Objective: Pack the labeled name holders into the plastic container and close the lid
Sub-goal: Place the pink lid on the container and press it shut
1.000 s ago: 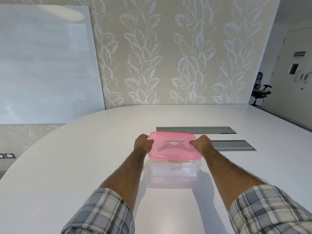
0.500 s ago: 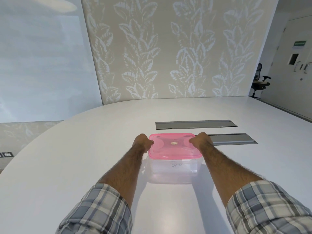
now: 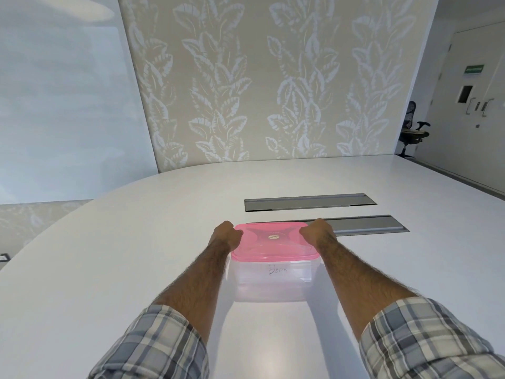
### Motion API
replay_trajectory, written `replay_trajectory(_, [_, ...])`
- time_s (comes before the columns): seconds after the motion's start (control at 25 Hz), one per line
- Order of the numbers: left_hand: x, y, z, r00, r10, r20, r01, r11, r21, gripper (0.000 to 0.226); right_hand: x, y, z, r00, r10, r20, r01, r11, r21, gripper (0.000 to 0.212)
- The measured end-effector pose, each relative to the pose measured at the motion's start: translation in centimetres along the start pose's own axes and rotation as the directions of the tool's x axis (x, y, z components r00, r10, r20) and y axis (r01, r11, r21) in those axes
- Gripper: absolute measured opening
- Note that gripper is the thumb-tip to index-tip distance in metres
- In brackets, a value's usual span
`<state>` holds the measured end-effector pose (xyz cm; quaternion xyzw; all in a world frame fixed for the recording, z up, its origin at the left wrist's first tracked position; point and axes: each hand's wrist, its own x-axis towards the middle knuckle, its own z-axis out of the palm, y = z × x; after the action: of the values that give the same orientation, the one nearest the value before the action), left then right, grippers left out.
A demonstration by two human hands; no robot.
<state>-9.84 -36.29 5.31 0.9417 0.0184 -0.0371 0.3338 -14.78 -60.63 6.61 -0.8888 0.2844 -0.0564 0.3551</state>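
Plastic container (image 3: 273,283) is holding a name holder (image 3: 277,269); our left hand (image 3: 225,237) and right hand (image 3: 317,232) are clenching their fingers on its pink lid (image 3: 273,246).

Broad white table (image 3: 95,283) with a rounded edge, clear plastic container (image 3: 273,283) standing on it, pink lid (image 3: 273,244) on top, near grey panel (image 3: 369,228) just behind the container, far grey panel (image 3: 308,201) beyond, both set into the tabletop.
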Motion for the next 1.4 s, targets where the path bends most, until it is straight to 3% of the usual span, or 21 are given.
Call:
replay_trajectory(0.28, [-0.6,1.2,1.6,1.0,-0.006,0.027,0.007,1.0,-0.018,0.045,0.4,0.6,1.4,0.998,-0.023,-0.067,0.022,1.0,-0.019,0.042])
replay_trajectory(0.56, [-2.4,0.9,0.6,0.965,-0.239,0.106,0.239,0.971,0.017,0.062,0.5,0.1,1.0,0.997,0.063,-0.043,-0.064,0.998,-0.029,0.036])
replay_trajectory(0.84, [-5.6,0.4,1.3,0.902,-0.42,0.097,0.431,0.867,-0.25,0.07,-1.0,-0.2,1.9,0.993,0.055,-0.106,-0.07,0.987,-0.143,0.04])
replay_trajectory(1.0, [-6.0,0.4,1.8,0.909,-0.415,0.033,0.409,0.874,-0.262,0.067,-1.7,0.6,2.7,0.987,0.043,-0.154,-0.068,0.985,-0.16,0.037])
replay_trajectory(1.2, [-6.8,0.6,1.6,0.946,-0.32,0.042,0.321,0.92,-0.225,0.046,-1.6,1.3,2.8,0.984,0.073,-0.161,-0.091,0.99,-0.104,0.038])
replay_trajectory(1.4, [-7.4,0.2,1.8,0.916,-0.393,0.081,0.396,0.855,-0.335,0.064,-1.5,1.6,2.5,0.989,0.068,-0.131,-0.085,0.987,-0.133,0.037])
